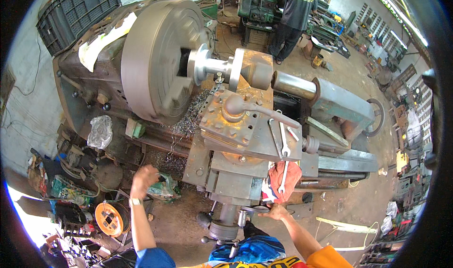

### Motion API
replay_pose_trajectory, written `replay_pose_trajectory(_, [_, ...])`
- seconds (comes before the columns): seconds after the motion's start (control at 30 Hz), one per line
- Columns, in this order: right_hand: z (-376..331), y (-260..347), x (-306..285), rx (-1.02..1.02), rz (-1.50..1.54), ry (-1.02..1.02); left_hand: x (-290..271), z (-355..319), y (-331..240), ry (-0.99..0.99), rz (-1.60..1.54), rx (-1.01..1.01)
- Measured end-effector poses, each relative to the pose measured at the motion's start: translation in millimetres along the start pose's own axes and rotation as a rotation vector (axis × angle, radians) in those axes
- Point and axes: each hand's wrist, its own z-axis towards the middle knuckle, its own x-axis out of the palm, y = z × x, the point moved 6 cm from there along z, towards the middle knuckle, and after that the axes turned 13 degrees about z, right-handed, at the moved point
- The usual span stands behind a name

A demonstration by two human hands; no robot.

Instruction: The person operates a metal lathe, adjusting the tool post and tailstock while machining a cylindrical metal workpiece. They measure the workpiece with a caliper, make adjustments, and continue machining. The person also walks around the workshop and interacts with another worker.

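Note:
A large metal lathe stands before me, its broad round chuck (151,60) blurred as if turning. A shiny stepped metal workpiece (207,65) runs from the chuck to the tailstock (339,102). My left hand (144,180) is raised at the lower left, in front of the bed; its fingers are smeared by motion, and no held thing shows. Low at the right of the carriage, my right hand (276,212) has its thumb and fingers apart beside a metal handle (254,209); contact is unclear. Just above it hangs a red cloth (289,176). Two wrenches (285,147) lie near the tool post (231,119).
Metal shavings (193,112) lie below the chuck. An orange cable reel (109,219) and a clear plastic bag (100,131) are at the left. A person (293,17) stands by another green machine (257,6) at the back. Handwheels (222,231) jut toward my body.

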Motion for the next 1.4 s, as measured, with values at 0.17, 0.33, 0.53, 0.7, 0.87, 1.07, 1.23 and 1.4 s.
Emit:
replay_pose_trajectory(0.17, [-4, 12, -5, 0.035, -0.036, -0.038, 61, -102, 95, 0.227, 0.116, -0.239])
replay_pose_trajectory(0.33, [-5, 18, -5, 0.082, -0.044, 0.085, 88, -130, 137, 0.13, 0.124, -0.249])
replay_pose_trajectory(0.53, [0, -5, -1, 0.141, -0.003, -0.003, 120, -153, 152, 0.136, 0.092, -0.249])
replay_pose_trajectory(0.7, [9, -20, 6, 0.075, 0.224, 0.02, 166, -198, 149, 0.41, 0.267, -0.279])
replay_pose_trajectory(0.87, [5, -53, 6, 0.251, 0.68, -0.393, 199, -224, 147, 0.499, 0.201, -0.461])
replay_pose_trajectory(1.07, [30, -82, 50, 0.3, 1.292, -0.879, 210, -223, 129, 0.473, 0.188, -0.534])
replay_pose_trajectory(1.23, [58, -131, 61, 0.233, 1.47, -0.832, 216, -226, 124, 0.434, 0.131, -0.513])
replay_pose_trajectory(1.4, [73, -174, 68, 0.322, 2.058, -0.336, 217, -221, 136, 0.439, 0.119, -0.445])
